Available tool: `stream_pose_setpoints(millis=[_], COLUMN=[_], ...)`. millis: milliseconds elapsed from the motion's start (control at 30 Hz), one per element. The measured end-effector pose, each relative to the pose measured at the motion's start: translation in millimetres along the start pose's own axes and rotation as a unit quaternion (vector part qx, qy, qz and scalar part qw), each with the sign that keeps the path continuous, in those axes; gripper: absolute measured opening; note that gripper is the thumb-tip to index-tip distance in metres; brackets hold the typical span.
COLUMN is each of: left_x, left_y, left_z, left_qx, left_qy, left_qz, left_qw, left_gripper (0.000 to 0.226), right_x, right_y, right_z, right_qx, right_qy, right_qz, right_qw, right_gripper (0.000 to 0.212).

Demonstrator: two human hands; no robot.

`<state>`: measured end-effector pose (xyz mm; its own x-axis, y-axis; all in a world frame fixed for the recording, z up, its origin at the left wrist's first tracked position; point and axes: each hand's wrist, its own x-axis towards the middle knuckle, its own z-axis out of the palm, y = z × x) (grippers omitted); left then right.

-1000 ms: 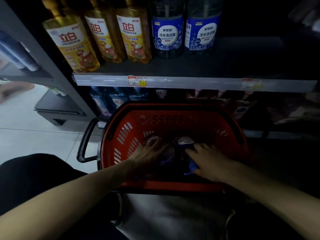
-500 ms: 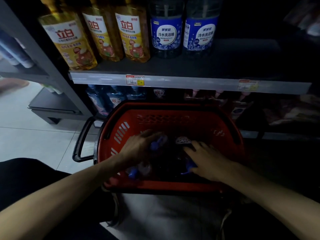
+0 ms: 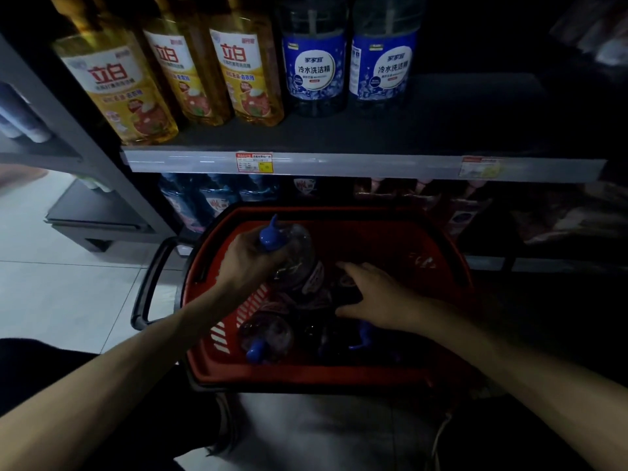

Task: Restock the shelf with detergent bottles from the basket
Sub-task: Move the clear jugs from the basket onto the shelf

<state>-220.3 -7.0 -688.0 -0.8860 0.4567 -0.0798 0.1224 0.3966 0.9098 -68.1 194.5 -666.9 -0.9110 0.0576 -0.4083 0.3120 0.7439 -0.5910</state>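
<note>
Head view. A clear detergent bottle [image 3: 299, 258] with a blue pointed cap [image 3: 270, 234] is shown gripped at its shoulder and neck by the left hand [image 3: 249, 258], the fingers wrapped closed around it; the bottle is tilted, cap uppermost, with its lower body within the red basket [image 3: 441, 239]. The right hand [image 3: 377, 294] is spread flat and wide over the remaining bottles — nothing is seen to be enclosed by it. At least two more blue-capped bottles are seen lying on their sides in the basket, one at the near left [image 3: 266, 336] and one under the right wrist [image 3: 365, 336] (the light is too dim for a firm count). On the shelf [image 3: 339, 163] above, two blue-labelled bottles [image 3: 348, 73] stand beside three yellow ones [image 3: 176, 79], with bare board to their right.

The bottle is judged to be full, hence fairly heavy, its thin smooth plastic somewhat yielding and slippery — a hold at the stiffer neck, with the base supported, would be considered safest.
</note>
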Motion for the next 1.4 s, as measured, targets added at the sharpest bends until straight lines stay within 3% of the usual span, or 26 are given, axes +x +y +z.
stream_pose_setpoints(millis=[100,300,567,767,933,1133,1267,1400], left_x=[-1,-4,2,5,-3,-11,-18,-23], left_y=[26,78,128,137,140,134,126,118], left_z=[-7,-10,19,28,27,36,38,38], left_qx=[-0.075,-0.120,-0.130,-0.160,-0.249,-0.217,-0.186,-0.075], left_qy=[-0.008,-0.059,-0.079,-0.093,-0.142,-0.183,-0.186,-0.209], left_qz=[0.023,0.054,0.064,-0.003,-0.081,-0.063,-0.030,0.013], left_qw=[0.997,0.990,0.986,0.983,0.955,0.957,0.964,0.975], left_gripper=[0.037,0.030,0.029,0.041,0.036,0.064,0.057,0.054], right_x=[5,16,-9,-37,-60,-68,-67,-69], right_y=[-2,8,4,-2,-3,-5,-5,-3], right_z=[-12,-27,-35,-34,-29,-37,-50,-60], right_qx=[0.020,0.175,0.362,0.452,0.563,0.607,0.621,0.621], right_qy=[0.019,0.045,-0.042,-0.014,-0.015,0.028,0.050,0.084], right_qz=[0.002,-0.021,0.013,0.039,0.081,0.083,0.065,0.033], right_qw=[1.000,0.983,0.931,0.891,0.822,0.790,0.780,0.779], right_gripper=[0.085,0.082,0.080,0.066,0.052,0.047,0.043,0.047])
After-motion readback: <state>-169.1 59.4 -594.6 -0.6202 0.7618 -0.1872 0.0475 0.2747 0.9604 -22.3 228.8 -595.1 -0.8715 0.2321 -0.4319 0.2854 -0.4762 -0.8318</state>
